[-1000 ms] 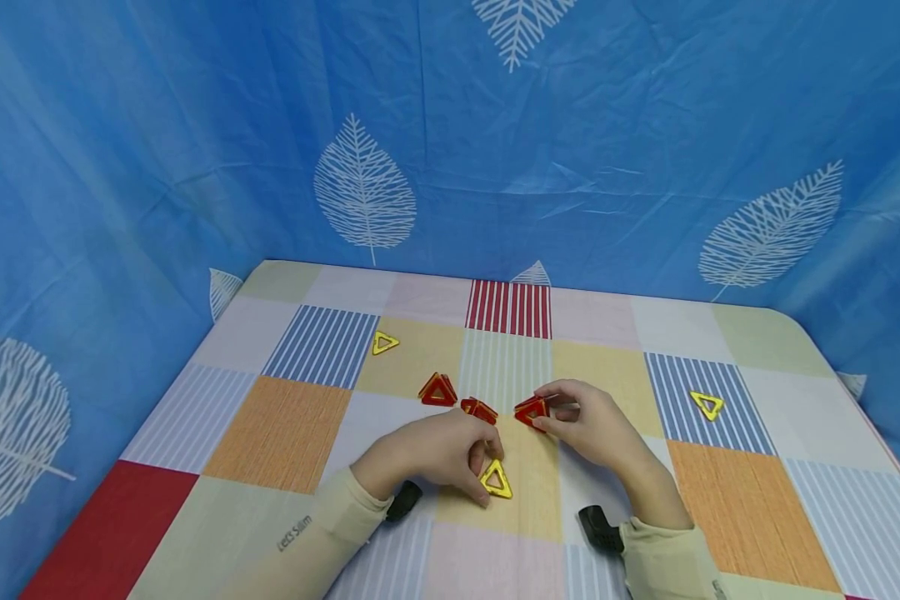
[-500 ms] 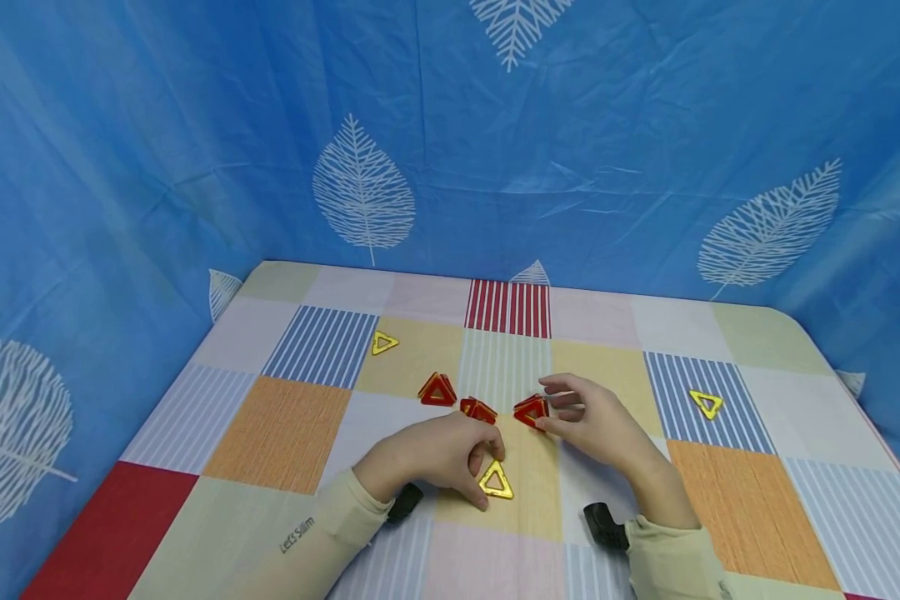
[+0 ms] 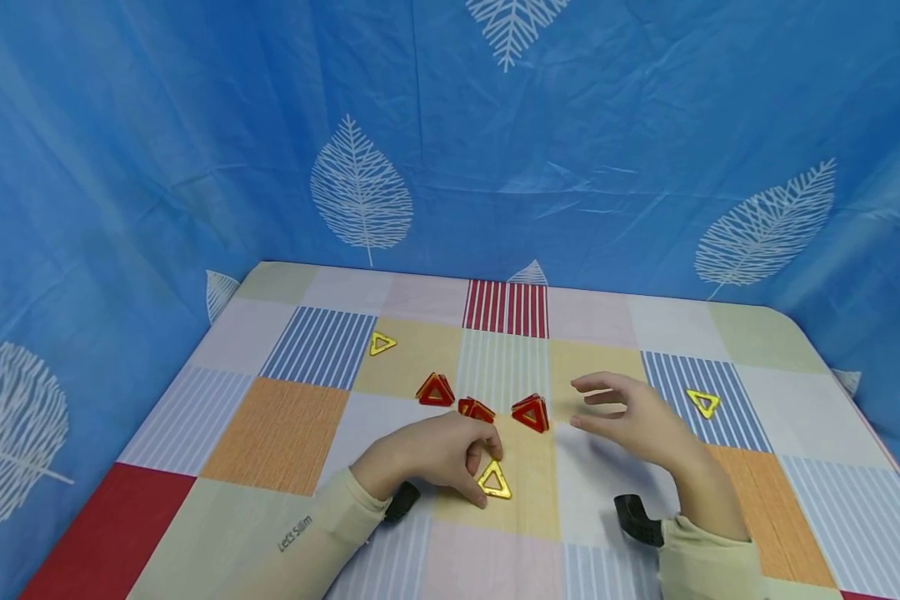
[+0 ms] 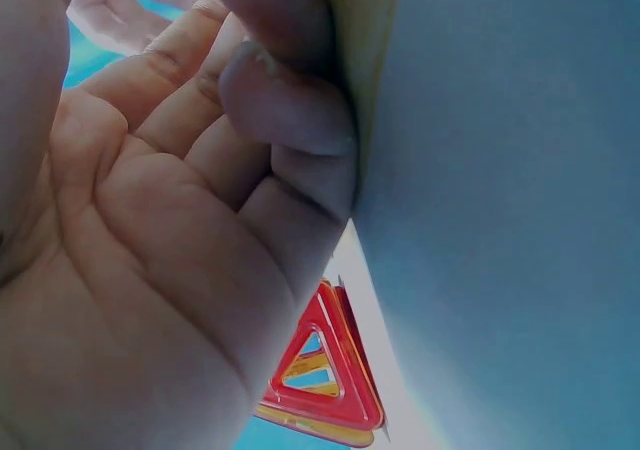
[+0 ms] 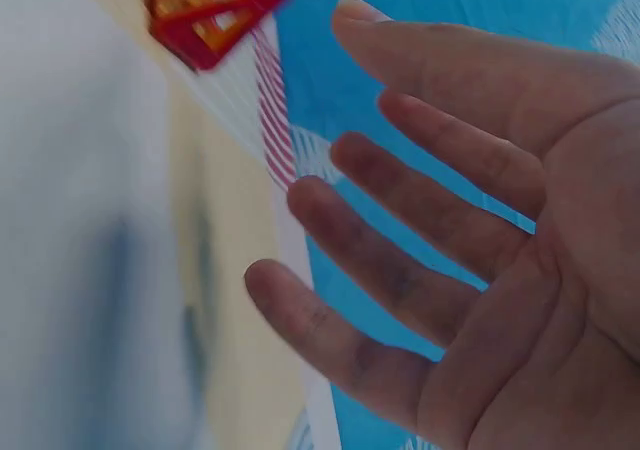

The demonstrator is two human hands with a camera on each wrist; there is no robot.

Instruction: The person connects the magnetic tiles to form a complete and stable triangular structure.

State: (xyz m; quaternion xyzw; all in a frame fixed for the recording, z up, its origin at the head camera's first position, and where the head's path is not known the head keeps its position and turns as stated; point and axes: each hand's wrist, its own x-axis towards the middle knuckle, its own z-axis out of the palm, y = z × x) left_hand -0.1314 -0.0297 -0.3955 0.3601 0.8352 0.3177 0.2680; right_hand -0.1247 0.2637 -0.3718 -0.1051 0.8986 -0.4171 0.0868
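Note:
In the head view, my left hand (image 3: 442,454) rests low over the table with fingers curled. Its thumb and fingertips are at the edges of a flat yellow triangle magnetic tile (image 3: 494,481), pinching it. My right hand (image 3: 630,417) is raised to the right, fingers spread and loosely bent, holding nothing; the right wrist view shows the same hand (image 5: 430,230). Left of it stands a small red pyramid of triangle tiles (image 3: 531,413). A second red pyramid (image 3: 477,409) is partly behind my left hand, and a third (image 3: 435,389) stands just beyond.
One yellow triangle tile (image 3: 382,342) lies at the back left, another (image 3: 702,403) on the blue-striped patch at right. The patchwork cloth (image 3: 285,433) covers the table. A blue curtain with white leaves (image 3: 570,167) hangs behind it.
My right hand has let go of the rightmost red pyramid and drawn away to the right. That pyramid stays standing. My left hand has kept its place at the yellow tile.

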